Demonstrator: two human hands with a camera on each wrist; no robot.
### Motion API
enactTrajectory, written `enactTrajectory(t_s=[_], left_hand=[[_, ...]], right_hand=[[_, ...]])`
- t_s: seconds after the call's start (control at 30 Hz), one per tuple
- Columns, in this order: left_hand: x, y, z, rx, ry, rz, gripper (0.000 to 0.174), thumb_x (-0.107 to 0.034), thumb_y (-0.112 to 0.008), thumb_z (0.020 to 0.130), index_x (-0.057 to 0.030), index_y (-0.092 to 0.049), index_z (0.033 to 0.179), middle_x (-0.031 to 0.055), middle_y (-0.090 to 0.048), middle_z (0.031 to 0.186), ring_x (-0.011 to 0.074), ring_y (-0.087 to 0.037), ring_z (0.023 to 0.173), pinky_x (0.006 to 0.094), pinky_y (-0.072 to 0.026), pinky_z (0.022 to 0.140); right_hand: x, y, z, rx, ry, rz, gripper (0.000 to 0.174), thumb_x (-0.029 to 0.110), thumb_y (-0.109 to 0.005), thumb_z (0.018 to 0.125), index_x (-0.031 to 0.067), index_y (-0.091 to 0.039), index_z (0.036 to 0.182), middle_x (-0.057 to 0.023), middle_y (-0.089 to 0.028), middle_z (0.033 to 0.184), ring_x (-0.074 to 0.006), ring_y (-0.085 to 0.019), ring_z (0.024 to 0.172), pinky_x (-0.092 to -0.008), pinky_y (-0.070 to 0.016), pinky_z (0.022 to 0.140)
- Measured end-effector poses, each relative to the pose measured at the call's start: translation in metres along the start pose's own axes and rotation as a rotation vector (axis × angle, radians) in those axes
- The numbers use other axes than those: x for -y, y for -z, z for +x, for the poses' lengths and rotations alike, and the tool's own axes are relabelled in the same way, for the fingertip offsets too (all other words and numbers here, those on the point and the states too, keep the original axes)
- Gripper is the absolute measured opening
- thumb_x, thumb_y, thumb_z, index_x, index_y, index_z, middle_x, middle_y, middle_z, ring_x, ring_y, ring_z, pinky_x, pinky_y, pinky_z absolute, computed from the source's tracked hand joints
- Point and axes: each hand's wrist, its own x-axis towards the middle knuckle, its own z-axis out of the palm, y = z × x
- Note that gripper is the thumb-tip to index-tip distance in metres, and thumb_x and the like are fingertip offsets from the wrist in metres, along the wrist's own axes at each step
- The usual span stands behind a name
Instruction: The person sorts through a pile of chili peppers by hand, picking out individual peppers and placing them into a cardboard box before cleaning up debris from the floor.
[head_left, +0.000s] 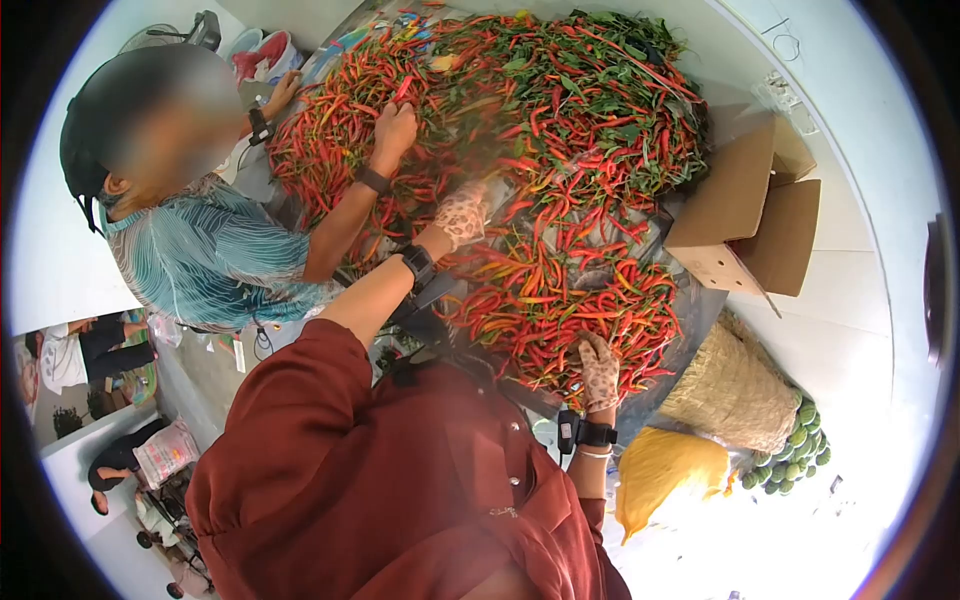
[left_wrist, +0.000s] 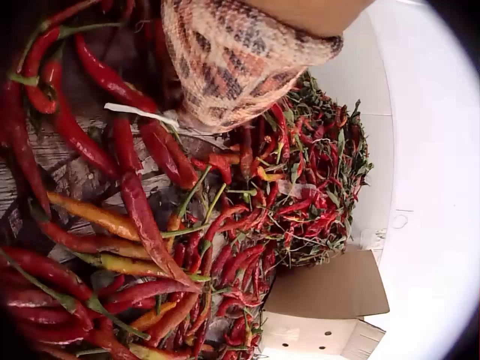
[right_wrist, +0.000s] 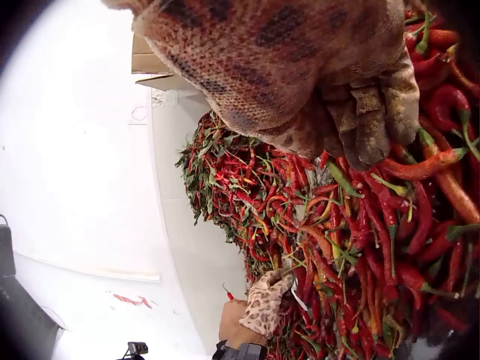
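In the head view, my left hand [head_left: 463, 215], in a spotted glove, is over the middle of the chilli heap beside a blurred pale patch. A white strip [left_wrist: 142, 113] lies beside that glove [left_wrist: 232, 60] in the left wrist view; its fingertips are hidden. The right wrist view also shows the left hand [right_wrist: 266, 303] low down, among chillies. My gloved right hand [head_left: 600, 372] rests at the near edge of the red and orange chillies [head_left: 540, 310]. Up close, the right hand [right_wrist: 300, 75] has bent fingers touching chillies, with no chilli visibly gripped.
A person in a patterned shirt [head_left: 215, 245] reaches into the heap from the left. Leafy chillies [head_left: 610, 100] are piled at the back. At right stand an open cardboard box [head_left: 715, 220], a woven sack [head_left: 740, 385] and a yellow bag [head_left: 670, 470], near green produce [head_left: 795, 450].
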Motion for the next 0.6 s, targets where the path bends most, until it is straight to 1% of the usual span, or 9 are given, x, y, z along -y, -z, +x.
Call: enactTrajectory(t_s=[0.1, 0.23, 0.3, 0.33, 0.4, 0.43, 0.5, 0.53, 0.6], left_hand=[[-0.004, 0.003, 0.007, -0.018, 0.008, -0.16, 0.04, -0.011, -0.046, 0.093, -0.0004, -0.043, 0.132, 0.0177, -0.049, 0.13, 0.0309, -0.05, 0.115, 0.0374, -0.0438, 0.095], [-0.009, -0.01, 0.028, -0.003, -0.094, -0.048, 0.04, -0.01, -0.045, 0.093, -0.0007, -0.042, 0.132, 0.0184, -0.05, 0.128, 0.0301, -0.052, 0.113, 0.0371, -0.0441, 0.094], [-0.017, -0.01, 0.036, 0.175, 0.039, -0.133, 0.041, -0.006, -0.044, 0.092, -0.0007, -0.04, 0.133, 0.019, -0.047, 0.131, 0.0273, -0.051, 0.112, 0.0349, -0.045, 0.092], [-0.02, -0.008, 0.034, 0.179, 0.037, -0.134, 0.041, -0.006, -0.044, 0.092, -0.0007, -0.04, 0.133, 0.019, -0.047, 0.131, 0.0273, -0.051, 0.112, 0.0349, -0.045, 0.092], [-0.024, -0.004, 0.03, 0.192, 0.141, -0.453, 0.042, -0.002, -0.045, 0.092, 0.0004, -0.04, 0.133, 0.0191, -0.046, 0.131, 0.0248, -0.053, 0.106, 0.033, -0.0481, 0.085], [-0.007, -0.023, 0.035, 0.192, 0.141, -0.453, 0.042, -0.002, -0.045, 0.092, 0.0004, -0.04, 0.133, 0.0191, -0.046, 0.131, 0.0248, -0.053, 0.106, 0.033, -0.0481, 0.085], [0.045, -0.073, 0.051, -0.098, -0.239, 0.13, 0.043, -0.004, -0.046, 0.092, 0.0013, -0.038, 0.134, 0.0191, -0.047, 0.13, 0.0251, -0.055, 0.102, 0.0323, -0.0493, 0.081], [0.048, -0.072, 0.046, -0.094, -0.241, 0.134, 0.043, -0.004, -0.046, 0.092, 0.0013, -0.038, 0.134, 0.0191, -0.047, 0.13, 0.0251, -0.055, 0.102, 0.0323, -0.0493, 0.081], [0.05, -0.075, 0.028, 0.197, 0.15, -0.661, 0.043, -0.012, -0.048, 0.093, 0.0028, -0.038, 0.133, 0.0197, -0.048, 0.129, 0.0294, -0.054, 0.106, 0.0359, -0.0485, 0.087]], right_hand=[[-0.002, 0.001, 0.001, -0.001, -0.006, 0.0, 0.025, 0.015, -0.055, 0.091, 0.0012, -0.062, 0.11, -0.0081, -0.065, 0.098, -0.014, -0.062, 0.079, -0.0254, -0.0518, 0.065], [0.002, -0.002, 0.003, -0.014, 0.015, -0.012, 0.025, 0.015, -0.055, 0.091, 0.0012, -0.061, 0.111, -0.0077, -0.064, 0.097, -0.0132, -0.063, 0.077, -0.0256, -0.0527, 0.065], [0.01, -0.003, 0.0, -0.023, 0.017, -0.015, 0.025, 0.015, -0.055, 0.091, 0.0013, -0.061, 0.111, -0.0076, -0.064, 0.096, -0.0129, -0.063, 0.075, -0.0256, -0.0529, 0.065], [0.013, -0.004, -0.001, -0.014, 0.002, 0.008, 0.025, 0.015, -0.055, 0.091, 0.0014, -0.061, 0.111, -0.0072, -0.064, 0.095, -0.0127, -0.063, 0.074, -0.0253, -0.0529, 0.064], [0.013, -0.004, -0.003, -0.003, -0.014, 0.03, 0.025, 0.015, -0.055, 0.091, 0.0016, -0.061, 0.111, -0.0069, -0.064, 0.095, -0.0125, -0.063, 0.073, -0.0251, -0.0529, 0.064], [0.011, -0.004, -0.003, -0.01, 0.0, 0.024, 0.025, 0.015, -0.055, 0.091, 0.0014, -0.061, 0.111, -0.0068, -0.064, 0.094, -0.0125, -0.063, 0.073, -0.025, -0.053, 0.063], [0.01, -0.005, -0.002, -0.022, 0.014, 0.024, 0.024, 0.015, -0.055, 0.091, 0.0013, -0.061, 0.11, -0.0068, -0.064, 0.094, -0.0125, -0.063, 0.073, -0.025, -0.053, 0.062], [0.009, -0.004, -0.001, -0.027, -0.005, -0.007, 0.025, 0.016, -0.054, 0.092, 0.0011, -0.061, 0.111, -0.0074, -0.065, 0.093, -0.0139, -0.064, 0.075, -0.026, -0.0533, 0.064], [0.008, -0.006, -0.002, -0.027, -0.014, -0.032, 0.026, 0.018, -0.052, 0.093, 0.0009, -0.06, 0.112, -0.0082, -0.065, 0.092, -0.0151, -0.064, 0.076, -0.0269, -0.0535, 0.065]])
